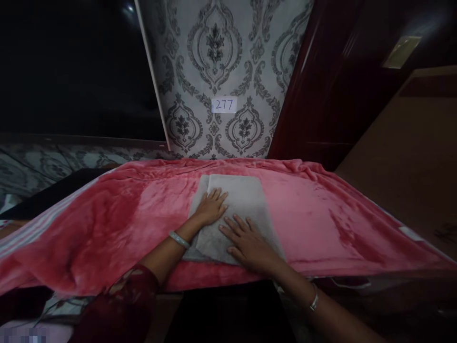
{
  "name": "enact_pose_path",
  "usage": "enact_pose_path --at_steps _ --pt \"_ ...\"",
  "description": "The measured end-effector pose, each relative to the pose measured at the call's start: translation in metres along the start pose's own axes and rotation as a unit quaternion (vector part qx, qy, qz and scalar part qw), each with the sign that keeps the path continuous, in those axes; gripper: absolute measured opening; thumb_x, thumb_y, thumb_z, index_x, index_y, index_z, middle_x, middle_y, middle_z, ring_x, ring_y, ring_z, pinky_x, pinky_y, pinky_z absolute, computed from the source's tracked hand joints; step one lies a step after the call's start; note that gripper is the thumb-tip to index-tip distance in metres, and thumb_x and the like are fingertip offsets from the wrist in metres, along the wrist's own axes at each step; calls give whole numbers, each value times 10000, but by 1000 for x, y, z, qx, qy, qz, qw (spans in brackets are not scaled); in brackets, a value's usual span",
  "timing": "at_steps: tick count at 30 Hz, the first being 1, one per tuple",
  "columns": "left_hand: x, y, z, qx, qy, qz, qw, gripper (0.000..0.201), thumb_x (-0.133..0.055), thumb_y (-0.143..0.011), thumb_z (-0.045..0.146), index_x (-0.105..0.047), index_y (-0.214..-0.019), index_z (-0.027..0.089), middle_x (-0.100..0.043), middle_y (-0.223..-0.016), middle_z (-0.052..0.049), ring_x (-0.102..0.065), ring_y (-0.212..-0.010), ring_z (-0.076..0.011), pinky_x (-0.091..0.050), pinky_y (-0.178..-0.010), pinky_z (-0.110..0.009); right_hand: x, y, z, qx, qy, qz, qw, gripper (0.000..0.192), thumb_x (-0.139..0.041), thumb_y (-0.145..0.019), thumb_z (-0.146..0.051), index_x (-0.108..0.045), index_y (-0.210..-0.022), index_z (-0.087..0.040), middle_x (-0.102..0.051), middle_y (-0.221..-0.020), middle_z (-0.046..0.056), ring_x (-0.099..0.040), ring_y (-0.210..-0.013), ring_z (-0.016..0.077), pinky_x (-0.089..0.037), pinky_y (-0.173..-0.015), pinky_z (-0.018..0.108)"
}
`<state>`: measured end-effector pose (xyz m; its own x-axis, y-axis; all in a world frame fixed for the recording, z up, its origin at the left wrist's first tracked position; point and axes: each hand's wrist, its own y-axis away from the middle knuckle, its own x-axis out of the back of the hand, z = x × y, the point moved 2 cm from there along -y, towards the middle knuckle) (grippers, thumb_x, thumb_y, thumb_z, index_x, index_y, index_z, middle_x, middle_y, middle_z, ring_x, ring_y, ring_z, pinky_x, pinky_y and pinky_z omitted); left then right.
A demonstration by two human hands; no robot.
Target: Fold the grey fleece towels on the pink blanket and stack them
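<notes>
A grey folded cloth (241,190), soft and plush-looking, lies flat in the middle of a pink blanket (300,205). On its left part rests my left hand (211,206), palm down with the fingers spread. Closer to me, my right hand (250,243) lies flat on the same cloth, its fingers apart and pointing up and left. Neither hand grips anything. A fold or edge line runs along the cloth's left side, partly covered by my left hand and forearm.
The pink blanket drapes over a table-like surface. Behind it stands a patterned wall (246,71) with a paper label (224,105) reading 277. A large dark screen (78,71) is at the left, a dark red door (321,85) and a cardboard box (403,152) at the right.
</notes>
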<state>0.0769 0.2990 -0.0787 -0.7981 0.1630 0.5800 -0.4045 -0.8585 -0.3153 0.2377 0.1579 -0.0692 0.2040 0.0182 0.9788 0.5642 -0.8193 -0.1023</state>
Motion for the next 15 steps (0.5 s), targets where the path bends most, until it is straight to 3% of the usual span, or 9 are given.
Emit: enact_pose_path --at_steps 5,9,11,13,15 --pt "4 3 -3 -2 -3 33 999 556 -779 -740 493 -673 -1234 260 -485 -1526 -130 -300 -1494 -339 -44 -1236 -506 -7 10 -4 19 -18 3 1000 589 -531 -1010 -368 -334 -1565 -340 -270 -1635 64 -107 -1532 278 -125 -1200 615" --pt "7 3 7 21 -37 0 999 536 -789 -726 415 -689 -1218 226 -490 -1512 -175 -297 -1485 -393 -54 -1224 -561 7 16 3 68 -72 -18 995 572 -572 -994 -384 -396 -1537 -338 -316 -1614 61 -141 -1527 272 -150 -1207 585" --pt "8 18 15 16 -57 -8 998 518 -783 -728 388 -701 -1207 208 -508 -1491 -191 -334 -1463 -413 -74 -1220 -585 18 13 16 92 -135 -34 986 503 -546 -1008 -365 -462 -1503 -325 -421 -1560 57 -283 -1488 246 -241 -1201 510" --pt "9 42 25 -22 -49 -6 999 507 -772 -740 381 -705 -1219 229 -548 -1460 -167 -390 -1439 -387 -108 -1232 -558 30 3 33 84 -185 -11 979 442 -459 -1039 -308 -506 -1478 -285 -519 -1487 64 -439 -1401 204 -337 -1164 422" --pt "7 71 36 -57 -41 -18 997 510 -740 -779 393 -687 -1270 268 -563 -1453 -129 -422 -1428 -342 -143 -1246 -504 39 -15 48 64 -185 33 980 453 -391 -1049 -260 -490 -1491 -239 -509 -1493 84 -446 -1395 197 -340 -1162 414"
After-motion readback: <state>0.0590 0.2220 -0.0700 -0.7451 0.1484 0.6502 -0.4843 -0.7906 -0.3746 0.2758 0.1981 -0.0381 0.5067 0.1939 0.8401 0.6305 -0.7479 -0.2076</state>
